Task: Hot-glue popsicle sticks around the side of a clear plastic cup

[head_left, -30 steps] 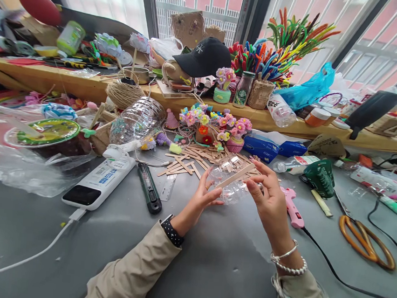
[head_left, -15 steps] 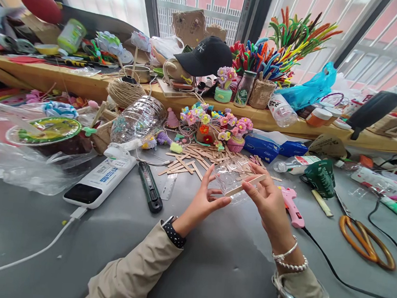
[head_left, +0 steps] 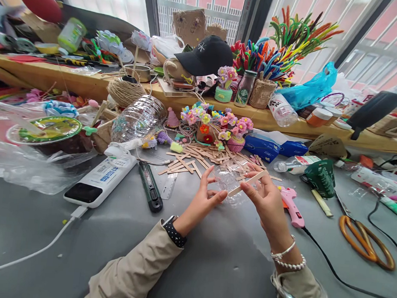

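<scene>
Between my hands is a clear plastic piece [head_left: 226, 176], seemingly part of a cut bottle. My left hand [head_left: 203, 206] curls its fingers and thumb around the near left side of it. A flat wooden craft stick [head_left: 248, 183] slants across its near side, pinched between the thumb and fingers of my right hand [head_left: 266, 203]. Some right fingers reach behind the stick toward the plastic; whether they touch it is hard to see. Just beyond lies a pile of loose craft sticks [head_left: 186, 164]. A pink glue gun [head_left: 293, 207] rests right of my right hand.
Left on the grey table [head_left: 207, 271] are a utility knife [head_left: 150, 186], a clear ruler [head_left: 169, 186] and a white power bank [head_left: 100, 177] with its cable. Scissors [head_left: 365, 240] lie at the right. Behind, pipe-cleaner flowers [head_left: 241, 127] and a large plastic bottle [head_left: 140, 117] stand before a crowded shelf.
The plastic piece has turned slightly in my hands, and the craft stick now tilts more steeply. My arms have barely shifted.
</scene>
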`<state>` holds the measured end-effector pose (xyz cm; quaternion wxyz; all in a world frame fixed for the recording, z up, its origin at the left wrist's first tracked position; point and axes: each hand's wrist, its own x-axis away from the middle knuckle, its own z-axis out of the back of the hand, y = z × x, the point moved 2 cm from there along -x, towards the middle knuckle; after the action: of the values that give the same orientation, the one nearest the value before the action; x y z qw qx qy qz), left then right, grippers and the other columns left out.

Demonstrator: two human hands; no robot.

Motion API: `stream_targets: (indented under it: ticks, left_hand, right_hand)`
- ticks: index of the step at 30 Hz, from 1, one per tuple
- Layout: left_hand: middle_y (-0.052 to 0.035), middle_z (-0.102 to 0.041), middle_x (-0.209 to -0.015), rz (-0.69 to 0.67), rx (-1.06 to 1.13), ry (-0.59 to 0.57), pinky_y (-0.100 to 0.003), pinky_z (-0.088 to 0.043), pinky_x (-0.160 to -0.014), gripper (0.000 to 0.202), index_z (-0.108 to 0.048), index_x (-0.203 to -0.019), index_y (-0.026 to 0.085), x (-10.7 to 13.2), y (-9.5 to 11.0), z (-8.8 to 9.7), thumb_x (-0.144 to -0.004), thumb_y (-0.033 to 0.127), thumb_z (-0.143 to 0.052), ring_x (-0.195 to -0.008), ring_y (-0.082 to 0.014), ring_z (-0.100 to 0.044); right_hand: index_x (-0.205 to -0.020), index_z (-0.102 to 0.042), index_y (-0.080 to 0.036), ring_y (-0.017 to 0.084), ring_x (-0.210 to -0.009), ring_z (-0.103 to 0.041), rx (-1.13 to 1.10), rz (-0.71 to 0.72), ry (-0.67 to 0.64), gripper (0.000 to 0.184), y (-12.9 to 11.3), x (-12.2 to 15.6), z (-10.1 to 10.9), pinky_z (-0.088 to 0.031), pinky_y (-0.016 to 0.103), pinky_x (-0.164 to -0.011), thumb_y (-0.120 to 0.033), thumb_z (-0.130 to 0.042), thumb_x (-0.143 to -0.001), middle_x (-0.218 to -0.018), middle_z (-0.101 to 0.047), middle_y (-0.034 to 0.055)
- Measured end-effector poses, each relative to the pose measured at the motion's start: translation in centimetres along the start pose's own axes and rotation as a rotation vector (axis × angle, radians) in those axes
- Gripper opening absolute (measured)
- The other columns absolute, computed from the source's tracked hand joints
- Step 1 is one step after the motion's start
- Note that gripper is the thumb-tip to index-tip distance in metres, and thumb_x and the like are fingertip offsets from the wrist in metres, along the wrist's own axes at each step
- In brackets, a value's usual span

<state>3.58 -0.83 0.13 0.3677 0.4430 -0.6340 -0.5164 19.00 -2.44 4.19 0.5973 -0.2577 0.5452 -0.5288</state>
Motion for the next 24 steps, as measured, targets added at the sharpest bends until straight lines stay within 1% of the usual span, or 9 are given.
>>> stream_targets:
  ticks: [4, 7, 10, 13, 15, 17, 21, 24]
  left_hand:
    - [-0.0110, -0.034, -0.122, 0.019, 0.043, -0.002, -0.033, -0.050, -0.071, 0.080, -0.016, -0.131, 0.031, -0.1, 0.0, -0.1, -0.067, 0.050, -0.059, -0.085, -0.0176, -0.056]
    - [-0.0119, -0.032, -0.123, 0.033, 0.084, 0.016, -0.035, -0.049, -0.075, 0.080, -0.015, -0.129, 0.030, -0.2, -0.2, -0.1, -0.066, 0.048, -0.061, -0.090, -0.0187, -0.056]
    - [-0.0120, -0.031, -0.125, 0.038, 0.129, 0.039, -0.038, -0.044, -0.083, 0.079, -0.014, -0.127, 0.030, -0.1, -0.2, -0.1, -0.066, 0.044, -0.063, -0.091, -0.0177, -0.056]
    - [-0.0121, -0.031, -0.126, 0.044, 0.133, 0.069, -0.039, -0.040, -0.088, 0.080, -0.013, -0.127, 0.030, 0.0, 0.1, 0.0, -0.066, 0.043, -0.063, -0.090, -0.0170, -0.057]
    - [-0.0126, -0.031, -0.126, 0.048, 0.112, 0.079, -0.039, -0.039, -0.088, 0.082, -0.012, -0.127, 0.029, 0.1, 0.4, 0.0, -0.066, 0.044, -0.063, -0.091, -0.0175, -0.056]
    - [-0.0129, -0.030, -0.127, 0.049, 0.096, 0.078, -0.038, -0.039, -0.088, 0.083, -0.012, -0.128, 0.029, 0.1, 0.5, 0.0, -0.065, 0.045, -0.063, -0.094, -0.0187, -0.055]
    - [-0.0130, -0.031, -0.127, 0.051, 0.094, 0.066, -0.037, -0.040, -0.086, 0.084, -0.012, -0.129, 0.028, 0.1, 0.6, 0.0, -0.064, 0.047, -0.063, -0.097, -0.0203, -0.052]
    - [-0.0126, -0.031, -0.125, 0.044, 0.122, 0.076, -0.036, -0.041, -0.085, 0.080, -0.016, -0.129, 0.027, 0.2, 0.7, -0.2, -0.066, 0.052, -0.059, -0.095, -0.0191, -0.052]
  right_hand:
    - [-0.100, -0.051, -0.022, 0.023, -0.115, -0.042, 0.068, 0.016, 0.004, 0.042, -0.3, 0.1, -0.2, -0.031, 0.045, -0.097, -0.040, -0.064, -0.064, -0.119, -0.049, 0.0076]
    - [-0.111, -0.044, -0.021, 0.024, -0.115, -0.042, 0.159, 0.043, 0.030, 0.059, -0.4, 0.3, -0.5, -0.031, 0.048, -0.097, -0.044, -0.065, -0.062, -0.121, -0.047, 0.0104]
    - [-0.123, -0.033, -0.021, 0.025, -0.117, -0.039, 0.252, 0.112, 0.074, 0.075, -0.8, 0.5, -0.7, -0.031, 0.048, -0.097, -0.047, -0.065, -0.060, -0.128, -0.040, 0.0119]
    - [-0.131, -0.022, -0.021, 0.026, -0.123, -0.032, 0.349, 0.225, 0.063, 0.086, -1.4, 0.6, -0.9, -0.029, 0.048, -0.099, -0.048, -0.064, -0.061, -0.134, -0.032, 0.0121]
    - [-0.133, -0.018, -0.021, 0.027, -0.125, -0.028, 0.407, 0.301, 0.046, 0.089, -1.8, 0.7, -1.0, -0.028, 0.049, -0.100, -0.049, -0.063, -0.062, -0.136, -0.030, 0.0120]
    - [-0.133, -0.018, -0.021, 0.027, -0.125, -0.027, 0.443, 0.348, 0.036, 0.090, -2.0, 0.7, -1.0, -0.027, 0.049, -0.101, -0.050, -0.063, -0.061, -0.136, -0.030, 0.0117]
    - [-0.133, -0.017, -0.021, 0.026, -0.125, -0.027, 0.461, 0.368, 0.035, 0.090, -2.0, 0.7, -0.9, -0.027, 0.048, -0.101, -0.049, -0.064, -0.061, -0.136, -0.030, 0.0113]
    - [-0.133, -0.018, -0.021, 0.025, -0.125, -0.027, 0.461, 0.376, 0.040, 0.088, -2.0, 0.7, -0.8, -0.026, 0.047, -0.102, -0.047, -0.064, -0.063, -0.136, -0.030, 0.0109]
